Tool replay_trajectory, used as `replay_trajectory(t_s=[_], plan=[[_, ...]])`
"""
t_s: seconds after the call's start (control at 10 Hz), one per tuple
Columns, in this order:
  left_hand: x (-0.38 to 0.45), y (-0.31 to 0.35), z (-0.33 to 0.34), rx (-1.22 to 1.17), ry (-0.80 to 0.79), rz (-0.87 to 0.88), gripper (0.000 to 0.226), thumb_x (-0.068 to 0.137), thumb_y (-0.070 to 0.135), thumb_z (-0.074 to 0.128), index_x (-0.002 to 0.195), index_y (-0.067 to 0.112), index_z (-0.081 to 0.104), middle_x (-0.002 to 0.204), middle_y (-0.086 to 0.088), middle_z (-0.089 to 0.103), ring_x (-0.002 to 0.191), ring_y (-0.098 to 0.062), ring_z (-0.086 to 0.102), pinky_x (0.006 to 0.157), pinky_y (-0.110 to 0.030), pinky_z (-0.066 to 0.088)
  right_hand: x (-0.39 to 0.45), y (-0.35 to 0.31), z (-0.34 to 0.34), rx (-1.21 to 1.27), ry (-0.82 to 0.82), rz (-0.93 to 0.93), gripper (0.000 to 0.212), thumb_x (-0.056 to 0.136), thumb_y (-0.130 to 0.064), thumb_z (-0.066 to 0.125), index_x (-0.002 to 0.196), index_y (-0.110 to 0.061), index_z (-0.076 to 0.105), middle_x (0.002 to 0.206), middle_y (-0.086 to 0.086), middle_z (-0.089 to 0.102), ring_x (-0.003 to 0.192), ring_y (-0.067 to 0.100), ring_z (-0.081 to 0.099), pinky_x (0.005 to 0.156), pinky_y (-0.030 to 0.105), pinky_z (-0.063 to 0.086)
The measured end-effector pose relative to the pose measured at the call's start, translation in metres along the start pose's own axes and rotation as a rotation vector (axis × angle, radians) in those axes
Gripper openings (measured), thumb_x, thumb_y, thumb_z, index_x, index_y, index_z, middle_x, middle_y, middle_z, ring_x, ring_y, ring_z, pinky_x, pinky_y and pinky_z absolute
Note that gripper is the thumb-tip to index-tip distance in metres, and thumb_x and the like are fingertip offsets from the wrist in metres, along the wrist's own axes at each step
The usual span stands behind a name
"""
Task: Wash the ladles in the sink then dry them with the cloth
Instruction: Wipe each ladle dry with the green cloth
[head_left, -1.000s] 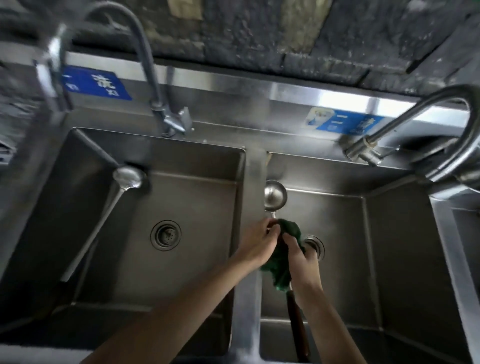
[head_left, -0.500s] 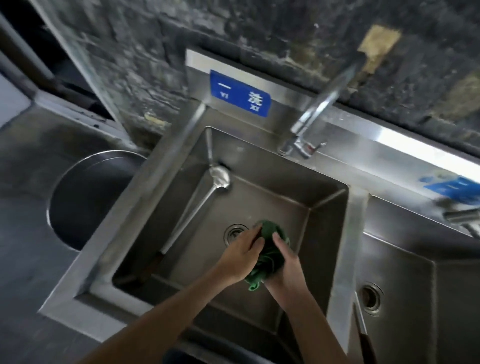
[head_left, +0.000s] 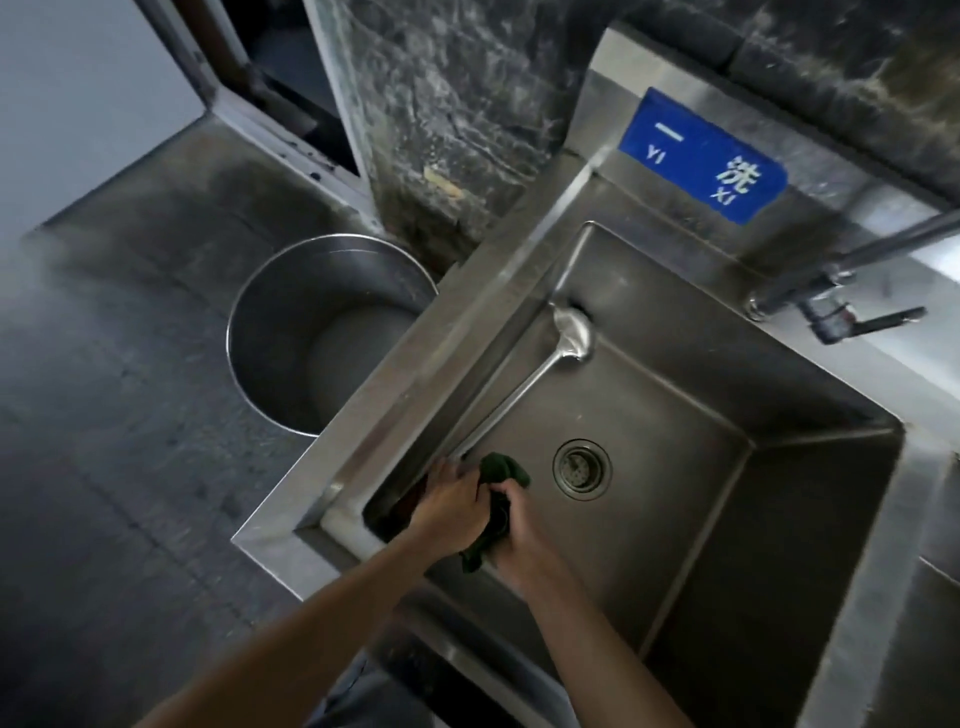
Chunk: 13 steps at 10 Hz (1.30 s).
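One ladle (head_left: 524, 395) lies in the sink (head_left: 810, 395), both hands at its handle end.

The ladle's long axis runs diagonally away from the hands, its bowl pointing up and right into the basin's far corner and its shaft sloping back down to the left hand (head_left: 451, 501), whose fingers curl at the shaft's near end; whether they actually grip it cannot be told. Just right of that hand, the right hand (head_left: 511, 525) clutches one dark green cloth (head_left: 501, 486). One drain (head_left: 582, 469) sits right of the cloth. One faucet (head_left: 852, 296) stands far beyond the hands to the right, one round steel pot (head_left: 270, 312) beyond them to the left.
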<state>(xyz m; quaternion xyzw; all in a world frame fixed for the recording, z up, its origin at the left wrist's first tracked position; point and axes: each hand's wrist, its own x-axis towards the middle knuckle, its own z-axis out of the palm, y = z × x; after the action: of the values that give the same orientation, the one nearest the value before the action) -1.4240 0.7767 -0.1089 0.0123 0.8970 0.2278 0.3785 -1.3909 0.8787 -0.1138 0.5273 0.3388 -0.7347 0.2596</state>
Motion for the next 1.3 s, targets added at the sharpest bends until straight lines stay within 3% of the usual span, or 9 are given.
replay_trajectory(t_s=[0.1, 0.2, 0.4, 0.6, 0.8, 1.0, 1.1, 1.2, 1.3], plan=[[0.007, -0.025, 0.002, 0.017, -0.029, -0.107, 0.052, 0.101, 0.039, 0.036, 0.150, 0.021, 0.039, 0.163, -0.014, 0.017, 0.150, -0.036, 0.010, 0.121, -0.048, 0.011, 0.017, 0.013, 0.018, -0.059, 0.082, 0.052, 0.032, 0.095, -0.030, 0.058, 0.115, -0.009, 0.072, 0.099, 0.020, 0.078, 0.103, 0.036, 0.071, 0.088, 0.047, 0.059], [0.015, -0.034, -0.001, -0.085, -0.163, -0.244, 0.051, 0.102, 0.042, 0.032, 0.151, 0.028, 0.035, 0.163, -0.011, 0.016, 0.148, -0.038, 0.014, 0.119, -0.050, 0.016, 0.028, 0.019, 0.029, -0.018, 0.103, 0.104, 0.031, 0.093, -0.029, 0.058, 0.112, -0.007, 0.072, 0.091, 0.021, 0.078, 0.097, 0.035, 0.071, 0.074, 0.042, 0.057], [0.017, -0.033, -0.022, -0.215, -0.093, -0.172, 0.047, 0.102, 0.037, 0.039, 0.136, 0.006, 0.031, 0.133, -0.024, 0.053, 0.121, -0.038, 0.054, 0.104, -0.050, 0.042, 0.028, 0.019, 0.033, 0.118, 0.012, 0.022, 0.031, 0.094, -0.024, 0.058, 0.115, -0.006, 0.072, 0.100, 0.020, 0.078, 0.092, 0.034, 0.075, 0.088, 0.047, 0.060], [0.004, -0.014, -0.042, -0.293, -0.082, -0.116, 0.053, 0.102, 0.046, 0.039, 0.131, 0.003, 0.045, 0.128, -0.022, 0.058, 0.117, -0.038, 0.057, 0.096, -0.037, 0.046, 0.006, 0.000, 0.029, 0.312, -0.122, -0.071, 0.067, 0.098, -0.064, 0.044, 0.116, -0.010, 0.077, 0.119, 0.019, 0.074, 0.105, 0.032, 0.075, 0.081, 0.041, 0.061], [-0.017, 0.018, -0.058, -0.326, 0.119, -0.005, 0.057, 0.092, 0.060, 0.032, 0.103, 0.011, 0.058, 0.102, -0.019, 0.068, 0.093, -0.037, 0.065, 0.082, -0.044, 0.053, -0.028, -0.034, 0.040, 0.003, -0.048, -0.204, 0.065, 0.102, -0.060, 0.033, 0.109, -0.016, 0.079, 0.111, 0.012, 0.078, 0.103, 0.026, 0.075, 0.085, 0.040, 0.058], [-0.049, 0.016, -0.056, -0.333, 0.157, 0.134, 0.033, 0.103, 0.039, 0.032, 0.088, 0.019, 0.054, 0.084, -0.007, 0.067, 0.080, -0.031, 0.066, 0.074, -0.049, 0.052, -0.057, -0.029, 0.047, -0.350, 0.141, -0.470, 0.034, 0.099, -0.043, 0.059, 0.079, -0.023, 0.078, 0.078, 0.001, 0.078, 0.080, 0.020, 0.076, 0.065, 0.028, 0.054], [-0.072, 0.021, -0.057, -0.354, 0.158, 0.230, 0.043, 0.099, 0.037, 0.025, 0.096, 0.015, 0.062, 0.081, -0.003, 0.068, 0.070, -0.022, 0.065, 0.067, -0.046, 0.051, -0.073, -0.023, 0.045, -0.670, 0.285, -0.737, 0.023, 0.101, -0.039, 0.059, 0.098, -0.022, 0.073, 0.107, 0.007, 0.068, 0.096, 0.023, 0.065, 0.084, 0.032, 0.054], [-0.084, 0.020, -0.052, -0.437, 0.171, 0.244, 0.036, 0.095, 0.035, 0.030, 0.078, 0.025, 0.060, 0.064, 0.008, 0.064, 0.058, -0.006, 0.060, 0.054, -0.027, 0.043, -0.088, -0.023, 0.048, -0.815, 0.395, -0.811, 0.041, 0.098, -0.038, 0.063, 0.130, -0.018, 0.049, 0.125, 0.002, 0.039, 0.100, 0.016, 0.050, 0.087, 0.026, 0.043], [-0.097, 0.024, -0.055, -0.512, 0.167, 0.261, 0.034, 0.100, 0.025, 0.038, 0.073, 0.024, 0.059, 0.060, 0.007, 0.065, 0.052, -0.006, 0.058, 0.048, -0.023, 0.041, -0.110, -0.028, 0.047, -0.756, 0.403, -0.903, 0.063, 0.090, -0.030, 0.075, 0.135, -0.026, 0.031, 0.128, -0.002, 0.034, 0.111, 0.011, 0.046, 0.090, 0.024, 0.044]])
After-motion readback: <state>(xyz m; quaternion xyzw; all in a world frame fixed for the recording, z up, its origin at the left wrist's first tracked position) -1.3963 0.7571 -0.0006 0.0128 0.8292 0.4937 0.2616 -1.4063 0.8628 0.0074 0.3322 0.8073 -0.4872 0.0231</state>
